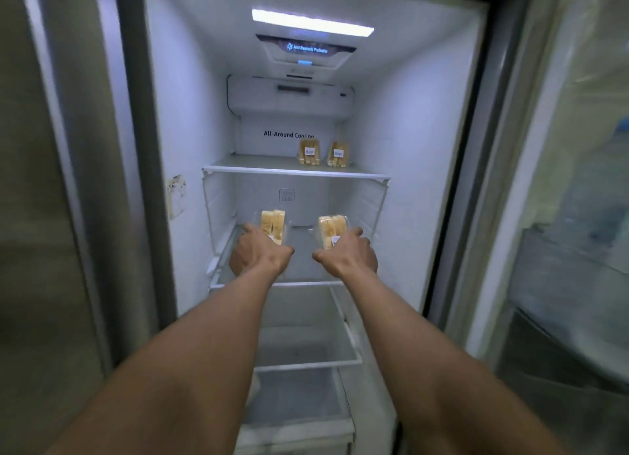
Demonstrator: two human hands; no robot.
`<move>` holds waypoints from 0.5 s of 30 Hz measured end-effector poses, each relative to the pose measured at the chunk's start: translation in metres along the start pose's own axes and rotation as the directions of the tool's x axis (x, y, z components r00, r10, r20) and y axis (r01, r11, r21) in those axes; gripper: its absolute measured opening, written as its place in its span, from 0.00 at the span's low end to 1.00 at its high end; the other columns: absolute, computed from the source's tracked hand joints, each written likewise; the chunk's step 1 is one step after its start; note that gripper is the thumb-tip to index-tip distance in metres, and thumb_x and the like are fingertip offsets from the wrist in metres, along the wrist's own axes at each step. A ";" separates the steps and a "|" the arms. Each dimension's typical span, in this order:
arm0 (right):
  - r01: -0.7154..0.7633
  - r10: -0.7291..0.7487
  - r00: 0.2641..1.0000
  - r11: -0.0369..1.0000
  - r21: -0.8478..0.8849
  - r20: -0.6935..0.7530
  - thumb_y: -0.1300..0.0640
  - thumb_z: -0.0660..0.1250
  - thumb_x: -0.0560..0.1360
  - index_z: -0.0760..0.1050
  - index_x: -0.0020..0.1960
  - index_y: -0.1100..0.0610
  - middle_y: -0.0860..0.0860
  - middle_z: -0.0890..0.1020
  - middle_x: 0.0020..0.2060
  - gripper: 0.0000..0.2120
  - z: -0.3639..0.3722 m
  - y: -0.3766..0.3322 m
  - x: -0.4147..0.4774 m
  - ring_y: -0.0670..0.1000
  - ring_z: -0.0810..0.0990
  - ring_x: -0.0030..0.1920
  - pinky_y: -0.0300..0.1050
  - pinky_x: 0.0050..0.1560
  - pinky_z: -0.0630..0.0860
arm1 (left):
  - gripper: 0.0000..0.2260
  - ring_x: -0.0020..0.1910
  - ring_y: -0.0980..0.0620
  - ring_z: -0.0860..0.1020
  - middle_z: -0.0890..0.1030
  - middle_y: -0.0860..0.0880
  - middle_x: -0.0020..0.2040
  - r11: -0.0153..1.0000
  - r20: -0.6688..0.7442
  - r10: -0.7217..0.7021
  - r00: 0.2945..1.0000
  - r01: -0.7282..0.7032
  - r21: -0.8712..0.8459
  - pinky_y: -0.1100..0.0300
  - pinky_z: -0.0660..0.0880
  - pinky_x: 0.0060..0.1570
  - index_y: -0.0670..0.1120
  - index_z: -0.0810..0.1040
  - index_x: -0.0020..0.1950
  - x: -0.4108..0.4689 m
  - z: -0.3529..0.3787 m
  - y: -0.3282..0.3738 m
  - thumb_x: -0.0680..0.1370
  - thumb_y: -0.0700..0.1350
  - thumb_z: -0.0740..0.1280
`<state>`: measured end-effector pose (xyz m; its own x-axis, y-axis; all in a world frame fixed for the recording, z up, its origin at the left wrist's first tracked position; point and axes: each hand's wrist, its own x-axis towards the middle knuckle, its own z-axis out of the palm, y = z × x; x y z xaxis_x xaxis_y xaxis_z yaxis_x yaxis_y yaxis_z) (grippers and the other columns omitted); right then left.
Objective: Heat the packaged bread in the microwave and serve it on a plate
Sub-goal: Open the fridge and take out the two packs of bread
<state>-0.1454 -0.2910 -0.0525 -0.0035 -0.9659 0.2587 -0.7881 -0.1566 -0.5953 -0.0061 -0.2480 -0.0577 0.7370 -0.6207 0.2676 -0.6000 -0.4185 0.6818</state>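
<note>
My left hand's (pixel 260 255) fingers (pixel 250 230) grip the left clear plastic pack of pale sliced bread (pixel 272 224) and my right hand (pixel 348 255) grips the right pack (pixel 332 228), both at the white fridge's middle glass shelf (pixel 301 255), so I would lift them level and draw straight back without squashing them.
</note>
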 end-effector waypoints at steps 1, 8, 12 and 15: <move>0.011 -0.011 1.000 1.000 0.005 -0.004 0.42 0.76 0.65 0.62 0.67 0.61 0.60 0.74 0.64 0.41 -0.010 0.001 -0.012 0.61 0.76 0.62 0.51 0.56 0.74 | 0.36 0.58 0.40 0.79 0.79 0.42 0.60 1.000 -0.010 0.006 1.000 -0.006 0.000 0.52 0.72 0.46 0.42 0.66 0.67 -0.014 -0.011 0.002 0.68 0.57 0.78; 0.074 -0.074 0.997 0.997 0.020 0.005 0.41 0.77 0.65 0.60 0.70 0.61 0.59 0.74 0.62 0.44 -0.081 0.019 -0.109 0.60 0.77 0.59 0.51 0.55 0.75 | 0.38 0.57 0.40 0.79 0.79 0.41 0.60 1.000 -0.084 0.000 0.996 0.000 0.001 0.51 0.74 0.47 0.43 0.65 0.68 -0.128 -0.079 -0.005 0.68 0.58 0.78; 0.125 -0.125 0.992 0.991 0.055 0.003 0.41 0.77 0.65 0.61 0.70 0.60 0.58 0.75 0.62 0.44 -0.109 0.027 -0.165 0.59 0.77 0.59 0.53 0.56 0.76 | 0.37 0.55 0.41 0.79 0.79 0.42 0.59 1.000 -0.130 -0.013 0.991 0.014 0.005 0.51 0.76 0.47 0.43 0.65 0.68 -0.188 -0.115 -0.017 0.68 0.59 0.77; 0.165 -0.167 0.985 0.983 0.076 0.028 0.42 0.77 0.64 0.61 0.70 0.61 0.59 0.75 0.62 0.44 -0.127 0.025 -0.204 0.60 0.76 0.60 0.53 0.58 0.76 | 0.37 0.55 0.40 0.79 0.79 0.42 0.59 0.999 -0.153 -0.049 0.987 0.046 -0.021 0.50 0.78 0.50 0.43 0.66 0.68 -0.223 -0.144 -0.032 0.68 0.58 0.78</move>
<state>-0.2424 -0.0715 -0.0242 0.1456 -0.9314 0.3336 -0.7285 -0.3290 -0.6008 -0.1068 -0.0004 -0.0412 0.8041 -0.4910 0.3351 -0.5590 -0.4328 0.7072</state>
